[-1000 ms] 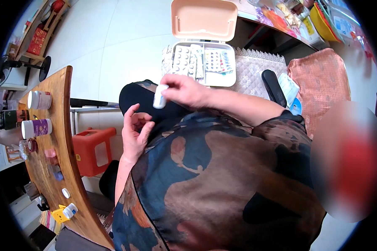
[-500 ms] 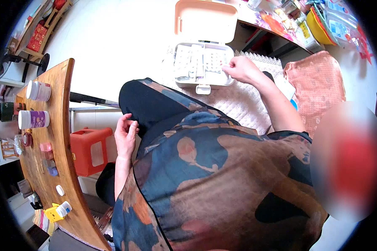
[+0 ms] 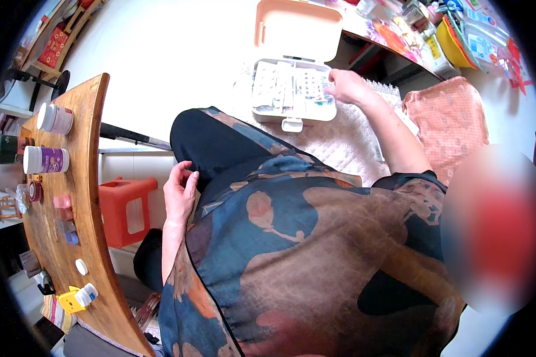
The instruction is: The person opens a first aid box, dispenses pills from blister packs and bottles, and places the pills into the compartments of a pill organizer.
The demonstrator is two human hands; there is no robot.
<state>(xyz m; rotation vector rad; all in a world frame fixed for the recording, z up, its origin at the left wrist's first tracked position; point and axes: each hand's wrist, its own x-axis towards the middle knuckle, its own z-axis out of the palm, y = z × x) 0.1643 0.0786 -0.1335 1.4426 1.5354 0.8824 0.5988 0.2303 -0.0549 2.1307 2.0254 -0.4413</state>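
A white box (image 3: 268,114) with a peach lid (image 3: 298,30) stands open on a pale quilted cover. Blister packs (image 3: 271,83) fill its left compartment, and another blister pack (image 3: 309,82) lies in the right one. At the right rim is my right hand (image 3: 348,87), its fingers bent and pressed together, reaching into the right compartment; what they hold is hidden. My left hand (image 3: 180,185) hovers by or rests against my black-trousered knee, fingers loosely curled and apart, holding nothing.
On the wooden table (image 3: 95,208) to the left stand a white tub (image 3: 55,119), a purple-labelled tub (image 3: 46,159) and a small white bottle (image 3: 86,294). Below it is a red stool (image 3: 125,211). A peach cushion (image 3: 449,113) lies on the right, near a cluttered flowered table (image 3: 387,35).
My right hand has turned and its fingers have moved down along the box's right edge. A bluish item now shows in the right compartment. My left hand has stayed in place.
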